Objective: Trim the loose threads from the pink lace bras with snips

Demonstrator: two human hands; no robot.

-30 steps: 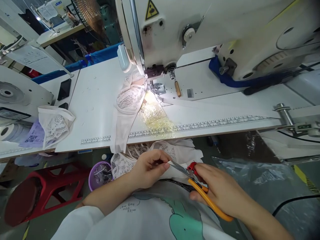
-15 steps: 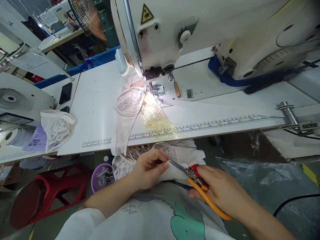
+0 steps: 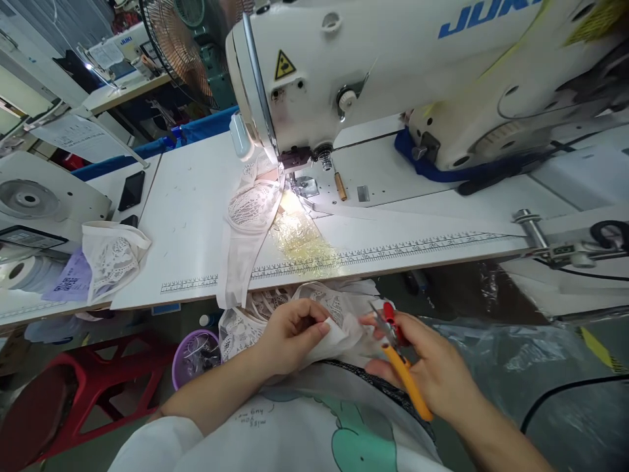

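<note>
My left hand [image 3: 297,334] pinches the edge of a white fabric piece [image 3: 337,335] over my lap. Scissors [image 3: 399,364] with red and orange handles are in my right hand [image 3: 427,360], a little right of that edge; their blades point up and left, apart from the left fingers and partly blurred. White lace bra pieces [image 3: 240,333] hang below the table edge around my left hand. Another lace bra [image 3: 253,206] lies under the needle area of the sewing machine [image 3: 304,85], beside a strip of shiny yellowish film [image 3: 304,239].
A printed ruler [image 3: 393,252] runs along the front of the white table [image 3: 181,216]. To the left are a white lace cup [image 3: 115,255], a phone [image 3: 132,190], a purple bin [image 3: 181,367] and a red stool [image 3: 93,393]. A metal bracket [image 3: 533,229] stands at right.
My right hand has moved the scissors away from the left fingertips, up and right, and their angle has turned steeper. More of the white fabric's edge shows beside my left hand. The view has shifted slightly.
</note>
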